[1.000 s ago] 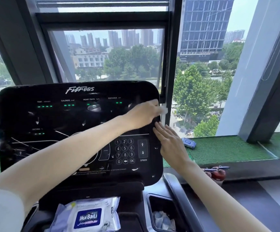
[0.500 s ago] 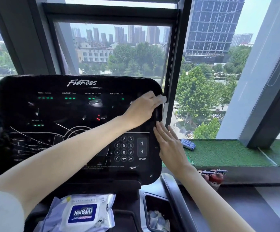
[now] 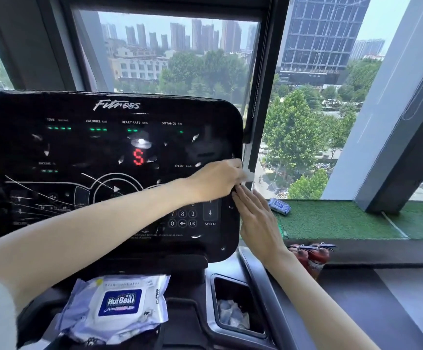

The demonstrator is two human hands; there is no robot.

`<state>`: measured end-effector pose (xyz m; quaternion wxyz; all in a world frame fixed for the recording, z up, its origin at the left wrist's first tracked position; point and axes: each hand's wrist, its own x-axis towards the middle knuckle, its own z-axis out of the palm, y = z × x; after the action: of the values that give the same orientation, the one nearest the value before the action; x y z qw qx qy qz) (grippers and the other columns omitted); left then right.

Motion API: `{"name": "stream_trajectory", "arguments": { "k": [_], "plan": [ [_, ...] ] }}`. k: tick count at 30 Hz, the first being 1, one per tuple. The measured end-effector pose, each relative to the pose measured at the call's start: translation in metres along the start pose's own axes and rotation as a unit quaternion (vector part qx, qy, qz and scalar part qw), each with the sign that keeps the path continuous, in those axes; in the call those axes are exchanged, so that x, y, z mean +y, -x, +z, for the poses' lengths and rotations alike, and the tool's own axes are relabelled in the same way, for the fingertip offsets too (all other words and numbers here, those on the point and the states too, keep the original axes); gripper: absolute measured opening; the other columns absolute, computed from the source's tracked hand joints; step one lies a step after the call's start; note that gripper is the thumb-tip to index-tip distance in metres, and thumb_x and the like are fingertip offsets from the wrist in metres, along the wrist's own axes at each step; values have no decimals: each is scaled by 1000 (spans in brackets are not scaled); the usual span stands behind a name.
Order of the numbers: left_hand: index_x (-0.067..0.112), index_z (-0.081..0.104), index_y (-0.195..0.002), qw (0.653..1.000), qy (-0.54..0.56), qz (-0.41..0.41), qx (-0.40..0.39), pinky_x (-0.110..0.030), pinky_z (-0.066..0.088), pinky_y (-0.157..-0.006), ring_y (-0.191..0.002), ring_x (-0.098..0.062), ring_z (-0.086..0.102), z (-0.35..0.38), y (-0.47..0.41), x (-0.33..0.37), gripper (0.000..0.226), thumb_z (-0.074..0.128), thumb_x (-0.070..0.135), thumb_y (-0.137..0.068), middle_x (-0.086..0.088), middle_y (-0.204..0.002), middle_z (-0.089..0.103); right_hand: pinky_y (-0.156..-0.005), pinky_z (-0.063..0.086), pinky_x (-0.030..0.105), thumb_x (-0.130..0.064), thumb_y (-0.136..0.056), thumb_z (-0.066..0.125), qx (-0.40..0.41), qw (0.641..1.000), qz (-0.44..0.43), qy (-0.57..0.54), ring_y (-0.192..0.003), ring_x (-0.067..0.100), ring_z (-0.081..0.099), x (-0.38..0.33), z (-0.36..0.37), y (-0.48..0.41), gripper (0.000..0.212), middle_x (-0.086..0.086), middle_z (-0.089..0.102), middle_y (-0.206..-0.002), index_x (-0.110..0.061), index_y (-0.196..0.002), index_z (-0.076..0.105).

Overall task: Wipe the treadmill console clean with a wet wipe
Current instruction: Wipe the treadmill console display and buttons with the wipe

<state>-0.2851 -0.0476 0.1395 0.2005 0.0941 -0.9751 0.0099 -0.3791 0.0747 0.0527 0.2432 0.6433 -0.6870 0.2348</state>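
The glossy black treadmill console (image 3: 79, 147) fills the left half of the head view, with green readouts and a red "5" lit. My left hand (image 3: 215, 180) reaches across it to the right edge and presses a white wet wipe (image 3: 247, 176) there, just above the number keypad. The wipe pokes out past my fingers. My right hand (image 3: 258, 221) lies flat, fingers together, against the console's right edge just below my left hand, holding nothing.
A wet wipe pack (image 3: 119, 306) lies on the tray below the console. The cup holder (image 3: 233, 317) to its right holds crumpled used wipes. A second small pack (image 3: 280, 206) sits on the green turf ledge (image 3: 344, 221). Red fire extinguishers (image 3: 311, 258) stand by the window.
My left hand with the wipe has slid down the console's right edge, closer to my right hand. A red "5" now shows on the display. My head has tilted down slightly.
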Motion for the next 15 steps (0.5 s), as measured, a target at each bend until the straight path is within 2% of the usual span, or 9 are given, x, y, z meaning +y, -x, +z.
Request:
{"name": "stream_trajectory", "arguments": {
  "k": [3,5,7,10,12,13,15],
  "plan": [
    [27,58,-122,993,31,-70,94,-34,48,-65,-72,-20,54,-24,-22,-9,27,44,20,-100,0,-85,47,-112,20,36,19,-63,60,-6,1000,3,-4,-131,28,42,-1,3,1,63,19,49,-136,5,-124,54],
    [26,58,-123,986,27,-81,142,-37,50,-64,-68,-19,53,-23,-23,-12,28,47,17,-99,2,-83,45,-113,20,36,19,-63,60,-7,1000,3,-2,-132,28,40,-1,5,1,65,19,48,-137,5,-126,53],
    [23,57,-121,994,-4,-37,106,-35,48,-57,-65,-17,49,-9,-9,-2,34,50,5,-94,3,-83,42,-113,19,37,19,-63,57,1,1000,3,-4,-133,29,38,0,5,1,67,19,47,-138,4,-129,50],
    [21,55,-119,999,-40,22,10,-22,34,-53,-63,-11,37,0,6,10,40,46,-4,-89,7,-85,35,-113,22,40,11,-72,37,31,1000,5,0,-133,29,37,0,3,10,62,18,49,-137,3,-132,47],
    [23,56,-117,999,-35,-11,28,-22,34,-50,-56,-11,39,-12,-6,-1,36,45,-2,-92,6,-82,37,-111,26,40,7,-75,29,50,999,0,-2,-129,28,44,-1,2,24,59,17,53,-132,2,-129,51],
    [23,57,-117,997,-18,-38,58,-26,38,-51,-57,-13,44,-18,-13,-5,32,46,3,-95,3,-82,41,-110,27,39,7,-73,29,53,999,-9,-3,-127,28,47,-2,3,31,59,16,56,-130,2,-127,53],
    [21,60,-118,991,7,-71,113,-32,47,-59,-64,-20,52,-20,-16,-7,26,48,10,-97,-2,-83,47,-110,25,37,7,-69,32,41,998,-36,4,-123,27,51,-4,8,45,59,15,59,-125,2,-122,58]
  ]
}}
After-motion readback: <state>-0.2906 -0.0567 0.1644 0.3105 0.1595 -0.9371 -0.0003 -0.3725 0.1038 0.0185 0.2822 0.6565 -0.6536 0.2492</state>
